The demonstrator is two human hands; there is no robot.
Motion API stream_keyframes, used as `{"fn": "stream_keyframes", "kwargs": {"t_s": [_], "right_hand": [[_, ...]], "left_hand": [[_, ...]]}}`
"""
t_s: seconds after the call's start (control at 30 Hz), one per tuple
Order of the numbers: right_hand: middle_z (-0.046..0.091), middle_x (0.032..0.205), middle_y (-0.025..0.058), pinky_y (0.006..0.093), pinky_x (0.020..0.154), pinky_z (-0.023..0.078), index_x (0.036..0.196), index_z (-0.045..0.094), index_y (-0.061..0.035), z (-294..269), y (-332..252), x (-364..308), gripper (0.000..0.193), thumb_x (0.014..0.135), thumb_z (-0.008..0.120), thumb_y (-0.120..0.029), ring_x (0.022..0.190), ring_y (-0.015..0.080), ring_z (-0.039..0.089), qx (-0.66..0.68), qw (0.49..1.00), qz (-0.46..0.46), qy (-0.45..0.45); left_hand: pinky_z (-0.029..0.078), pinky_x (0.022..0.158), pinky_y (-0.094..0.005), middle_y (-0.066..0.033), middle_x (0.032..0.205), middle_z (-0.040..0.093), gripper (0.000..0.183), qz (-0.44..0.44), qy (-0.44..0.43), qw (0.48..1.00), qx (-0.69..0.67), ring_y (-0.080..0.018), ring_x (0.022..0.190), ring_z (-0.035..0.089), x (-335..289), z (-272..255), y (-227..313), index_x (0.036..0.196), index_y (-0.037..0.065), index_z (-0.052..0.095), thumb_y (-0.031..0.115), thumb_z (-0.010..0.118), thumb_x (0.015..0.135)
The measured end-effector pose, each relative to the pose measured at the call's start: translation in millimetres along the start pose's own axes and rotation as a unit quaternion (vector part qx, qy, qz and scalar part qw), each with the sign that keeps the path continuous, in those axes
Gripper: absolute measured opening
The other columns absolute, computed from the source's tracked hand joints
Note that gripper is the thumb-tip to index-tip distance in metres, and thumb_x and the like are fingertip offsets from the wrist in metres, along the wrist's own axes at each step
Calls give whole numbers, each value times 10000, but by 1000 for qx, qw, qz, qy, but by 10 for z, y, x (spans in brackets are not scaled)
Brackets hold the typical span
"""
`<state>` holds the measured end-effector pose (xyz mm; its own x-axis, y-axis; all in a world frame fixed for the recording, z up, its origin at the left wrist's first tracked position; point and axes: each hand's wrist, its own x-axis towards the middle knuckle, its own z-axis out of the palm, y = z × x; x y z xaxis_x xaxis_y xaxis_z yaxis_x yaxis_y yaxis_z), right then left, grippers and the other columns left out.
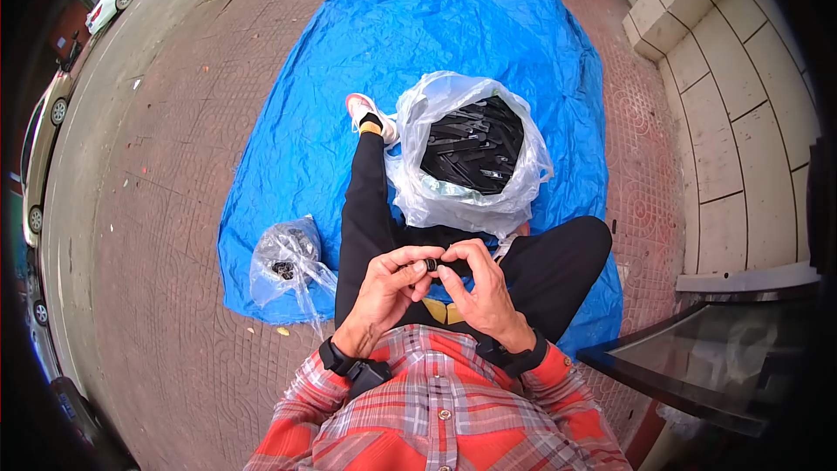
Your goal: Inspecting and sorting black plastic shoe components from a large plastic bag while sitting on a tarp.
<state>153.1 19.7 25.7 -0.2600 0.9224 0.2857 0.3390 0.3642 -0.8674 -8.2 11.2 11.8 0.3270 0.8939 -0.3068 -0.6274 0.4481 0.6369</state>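
Above my lap, both hands meet at a small black piece (432, 264), mostly covered by the fingers; its exact kind cannot be made out. My left hand (384, 293) pinches it between thumb and forefinger. From the other side, my right hand (485, 295) closes thumb and fingertips on its right end. Just beyond my hands stands a large clear plastic bag (410, 196), its mouth spread wide. Many slim black parts (475, 144), some with shiny metal bits, fill it.
A smaller clear bag (292, 249) with dark little pieces lies left of my leg. Both bags rest on a blue tarp (384, 26) over brick paving. At right are a tiled wall (724, 139) and a dark glass-topped panel (697, 353). Parked cars line the far left.
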Motion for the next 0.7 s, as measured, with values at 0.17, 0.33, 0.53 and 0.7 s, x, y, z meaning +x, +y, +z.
{"fn": "stream_keyframes", "kwargs": {"t_s": [0.17, 0.33, 0.53, 0.7], "right_hand": [[511, 881, 121, 312, 728, 438, 901, 491, 7, -27, -25, -16, 166, 768, 588, -13, 808, 232, 545, 36, 998, 41, -21], [505, 869, 104, 278, 677, 456, 895, 497, 5, -48, -42, -26, 186, 748, 611, 1, 777, 197, 552, 29, 996, 72, -39], [511, 859, 100, 274, 642, 468, 885, 513, -1, -37, -117, -58, 192, 734, 624, 42, 750, 180, 559, 20, 999, 31, -10], [507, 842, 108, 284, 634, 461, 885, 504, 1, -55, -214, -56, 203, 727, 613, 67, 741, 204, 554, 4, 1000, 10, 2]], "left_hand": [[354, 505, -204, -17, 677, 526, 261, 7, 13, 1000, 25, -83, 553, 437, -20, 4, -29, 1068, -36, 572, 91, 582, 841], [337, 512, -196, -8, 682, 521, 242, 44, 1, 987, 152, -72, 559, 429, -55, 48, -18, 1057, -20, 567, 122, 564, 862], [348, 527, -205, -15, 681, 523, 210, 38, 9, 998, 58, -79, 583, 443, -68, 64, -82, 1034, -18, 578, 109, 547, 870], [363, 536, -211, -21, 692, 536, 192, 17, 6, 1000, -2, -83, 583, 450, -71, 56, -102, 1016, -21, 589, 92, 549, 865]]}}
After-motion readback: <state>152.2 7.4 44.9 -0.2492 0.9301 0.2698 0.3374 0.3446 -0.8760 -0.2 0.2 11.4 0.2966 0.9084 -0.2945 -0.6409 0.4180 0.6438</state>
